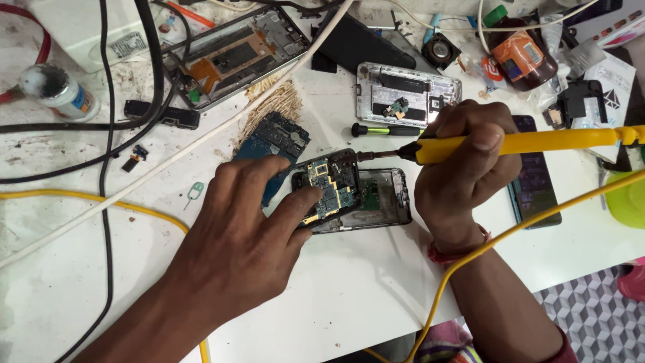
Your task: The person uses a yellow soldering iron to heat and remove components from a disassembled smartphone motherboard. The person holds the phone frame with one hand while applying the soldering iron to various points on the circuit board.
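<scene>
Two hands work mid-table. Our left hand (245,232) lies flat, fingers spread, thumb pinning a circuit board (329,183) tilted over an open phone (376,198). Our right hand (463,165) wraps tight around a yellow soldering iron (537,142), its tip touching the board's upper edge. A green screwdriver (386,130) lies just above.

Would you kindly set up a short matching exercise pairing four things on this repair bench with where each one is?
Things:
1. yellow soldering iron
2. circuit board
3. green-handled screwdriver
4. white bottle

Places:
A. lying on the table just above the open phone
B. far left of the table
C. gripped in the right hand
D. under the left hand fingertips, on the open phone

Pairs: 1-C, 2-D, 3-A, 4-B
</scene>
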